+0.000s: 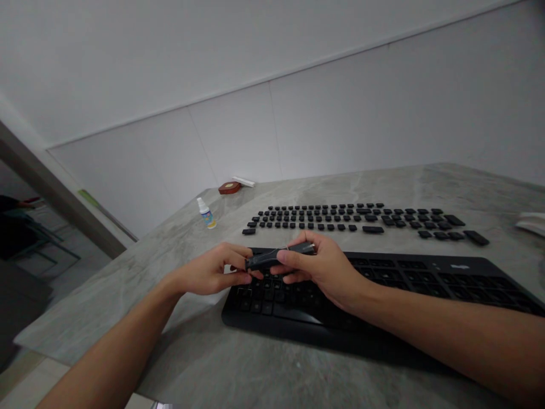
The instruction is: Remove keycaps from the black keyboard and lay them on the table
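Note:
My left hand [213,272] and my right hand [319,267] both pinch a long black keycap, the space bar [272,257], and hold it just above the left part of a black keyboard [426,284]. The left fingers grip its left end; the right fingers close around its right half. The keyboard lies on a grey marble table [298,375], and its keys look stripped off. Several loose black keycaps [361,218] lie in neat rows on the table behind the keyboard.
A small white spray bottle [206,213] stands at the back left of the table. A brown dish [230,187] and a white stick [243,181] lie by the wall. A white object [532,222] sits at the right edge. The table's left edge drops to the floor.

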Demonstrator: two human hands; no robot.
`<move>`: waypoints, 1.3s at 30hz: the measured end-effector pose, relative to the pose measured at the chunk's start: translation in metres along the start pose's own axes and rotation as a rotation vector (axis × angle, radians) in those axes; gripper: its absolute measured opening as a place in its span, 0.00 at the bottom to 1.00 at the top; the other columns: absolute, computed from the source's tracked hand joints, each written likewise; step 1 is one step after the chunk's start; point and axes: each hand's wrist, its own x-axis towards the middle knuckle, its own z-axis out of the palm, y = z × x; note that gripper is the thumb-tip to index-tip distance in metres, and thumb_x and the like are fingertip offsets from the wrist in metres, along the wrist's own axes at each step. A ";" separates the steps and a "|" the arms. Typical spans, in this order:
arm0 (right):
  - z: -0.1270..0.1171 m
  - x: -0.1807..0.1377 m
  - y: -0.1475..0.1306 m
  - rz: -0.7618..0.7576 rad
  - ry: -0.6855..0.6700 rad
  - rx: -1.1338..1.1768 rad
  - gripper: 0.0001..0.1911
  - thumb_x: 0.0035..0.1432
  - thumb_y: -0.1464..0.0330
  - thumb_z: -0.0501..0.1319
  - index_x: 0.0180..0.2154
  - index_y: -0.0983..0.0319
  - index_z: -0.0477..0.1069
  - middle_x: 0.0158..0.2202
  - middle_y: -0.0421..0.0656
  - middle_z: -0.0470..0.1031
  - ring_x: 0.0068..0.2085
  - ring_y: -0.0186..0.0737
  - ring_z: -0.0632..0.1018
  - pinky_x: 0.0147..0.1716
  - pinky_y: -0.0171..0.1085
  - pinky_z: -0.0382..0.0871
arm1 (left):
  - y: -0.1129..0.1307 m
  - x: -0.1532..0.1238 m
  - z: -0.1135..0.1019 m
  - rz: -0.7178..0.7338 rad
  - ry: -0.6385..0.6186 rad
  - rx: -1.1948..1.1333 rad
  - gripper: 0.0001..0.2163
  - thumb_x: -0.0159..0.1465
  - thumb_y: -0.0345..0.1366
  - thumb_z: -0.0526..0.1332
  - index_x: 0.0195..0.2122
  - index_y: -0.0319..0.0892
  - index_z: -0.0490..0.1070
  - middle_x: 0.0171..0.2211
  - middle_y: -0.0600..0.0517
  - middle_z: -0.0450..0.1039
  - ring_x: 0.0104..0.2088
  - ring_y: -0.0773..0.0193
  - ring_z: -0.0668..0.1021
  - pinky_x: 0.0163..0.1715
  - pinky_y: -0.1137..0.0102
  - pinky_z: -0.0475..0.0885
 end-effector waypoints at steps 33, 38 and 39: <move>0.004 0.001 0.006 -0.100 0.044 -0.342 0.20 0.51 0.61 0.70 0.32 0.58 0.58 0.16 0.37 0.76 0.19 0.36 0.79 0.17 0.29 0.71 | -0.007 0.001 0.004 -0.122 -0.112 0.043 0.16 0.69 0.39 0.60 0.27 0.35 0.77 0.23 0.51 0.74 0.24 0.69 0.73 0.26 0.74 0.64; 0.005 0.000 0.006 -0.138 0.036 -0.327 0.20 0.51 0.60 0.69 0.32 0.58 0.58 0.16 0.36 0.75 0.19 0.36 0.79 0.18 0.29 0.72 | -0.009 0.002 0.005 -0.085 -0.070 0.054 0.20 0.69 0.38 0.60 0.20 0.36 0.72 0.20 0.54 0.64 0.24 0.70 0.68 0.25 0.72 0.60; 0.005 0.000 0.006 -0.147 0.033 -0.326 0.20 0.51 0.60 0.69 0.32 0.58 0.58 0.16 0.36 0.75 0.19 0.37 0.79 0.18 0.29 0.72 | -0.010 0.002 0.005 -0.086 -0.065 0.047 0.21 0.69 0.38 0.60 0.19 0.36 0.70 0.20 0.54 0.63 0.24 0.70 0.67 0.24 0.72 0.59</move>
